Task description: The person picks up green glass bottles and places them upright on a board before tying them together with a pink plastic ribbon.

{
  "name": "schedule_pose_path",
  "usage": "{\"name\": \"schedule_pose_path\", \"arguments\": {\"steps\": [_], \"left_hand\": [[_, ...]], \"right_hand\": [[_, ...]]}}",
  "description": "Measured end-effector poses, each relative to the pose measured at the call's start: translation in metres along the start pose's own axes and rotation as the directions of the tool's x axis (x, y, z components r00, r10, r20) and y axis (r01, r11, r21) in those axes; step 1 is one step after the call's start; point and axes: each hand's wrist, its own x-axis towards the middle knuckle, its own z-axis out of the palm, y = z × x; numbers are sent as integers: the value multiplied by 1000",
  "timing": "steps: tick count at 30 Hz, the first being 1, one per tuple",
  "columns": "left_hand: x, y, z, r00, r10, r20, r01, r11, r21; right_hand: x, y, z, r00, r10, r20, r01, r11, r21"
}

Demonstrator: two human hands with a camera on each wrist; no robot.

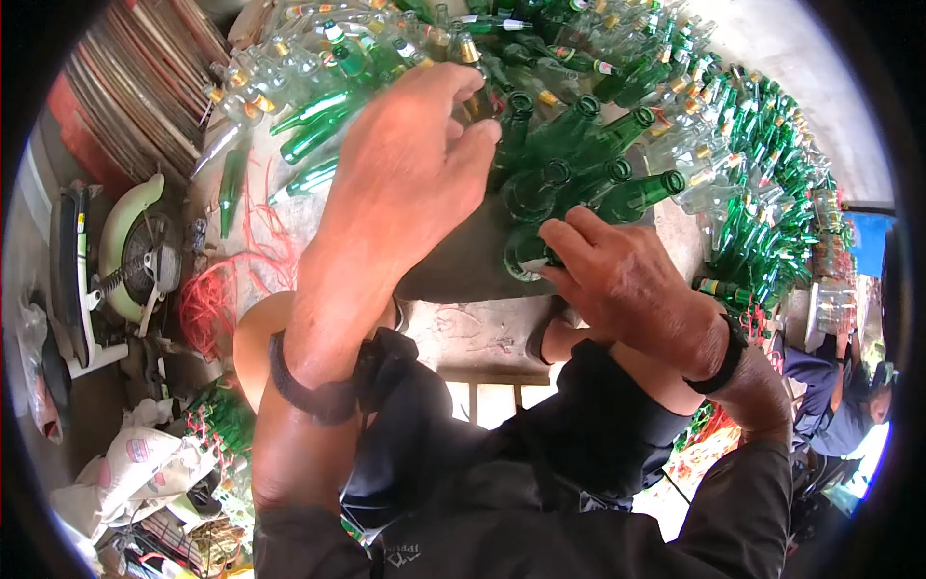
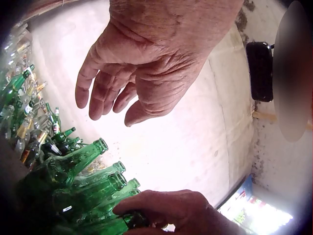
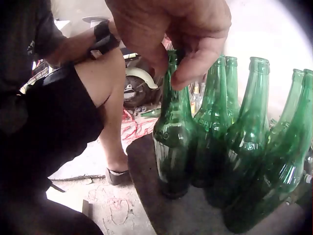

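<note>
While the right hand (image 1: 627, 280) sits at 3 o'clock in the head view, its fingertips on a green bottle (image 1: 519, 249) just off centre toward 2 o'clock, the left hand (image 1: 400, 164) hangs at 11 o'clock, thumb and forefinger apart. Other green bottles (image 1: 533, 193) stand close together toward 1 o'clock on a dark stand (image 1: 449, 275). Beyond them a heap of bottles (image 1: 772, 207), green and clear, spreads round to 2 and 3 o'clock; red twine (image 1: 207, 304) lies tangled at 9 o'clock, near a wheel (image 1: 145, 246).

From the left wrist, the left hand fills 12 o'clock, fingers loosely bent and gripping nothing (a pale wall (image 2: 190, 147) shows behind it). The right hand appears at 6 o'clock, and the upright bottles lean into view from 7 to 8 o'clock.

Seen from the right wrist, the right hand comes down from 12 o'clock, thumb and finger pinching the neck of the green bottle, which is upright near the centre, with its neighbours from 3 to 4 o'clock and a shod foot (image 3: 116, 176) at 7 o'clock
</note>
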Motion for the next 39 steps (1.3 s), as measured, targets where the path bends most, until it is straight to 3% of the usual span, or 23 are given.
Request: {"name": "schedule_pose_path", "arguments": {"steps": [11,15,17,18,21,22,25,27,29,33,35,38,39], "left_hand": [[2,8,5,992,-99,83,105,992,-72],[4,6,11,999,-15,43,17,999,-42],[4,4,12,999,-2,44,4,999,-51],[4,3,14,999,2,41,0,998,-59],[5,13,11,993,-80,91,85,995,-57],[5,15,11,982,-138,126,144,988,-47],[8,15,15,983,-126,133,133,990,-38],[10,12,15,982,-117,148,122,992,-24],[9,12,18,984,-118,137,119,993,-1],[12,9,16,976,-163,144,159,987,35],[16,11,14,958,-237,164,228,971,68],[22,14,12,933,-326,152,312,944,112],[25,23,11,957,-213,195,177,966,190]], "right_hand": [[-5,3,6,995,-1,-97,1,1000,9],[-12,5,-18,993,35,-116,-27,997,65],[-20,9,-40,988,132,-78,-122,985,124],[-25,16,-51,981,142,-134,-120,980,162],[-41,57,-77,933,219,-285,-186,973,137],[-44,78,-80,913,155,-377,-141,988,67],[-52,141,-84,832,464,-304,-430,886,173],[-51,189,-72,790,477,-385,-454,877,157],[-53,253,-56,786,551,-280,-549,830,95],[-45,356,-14,792,528,-308,-565,824,-40],[-33,393,3,754,536,-381,-592,805,-39],[-8,422,13,757,551,-350,-615,783,-96],[0,436,19,770,555,-315,-614,779,-128]]}}
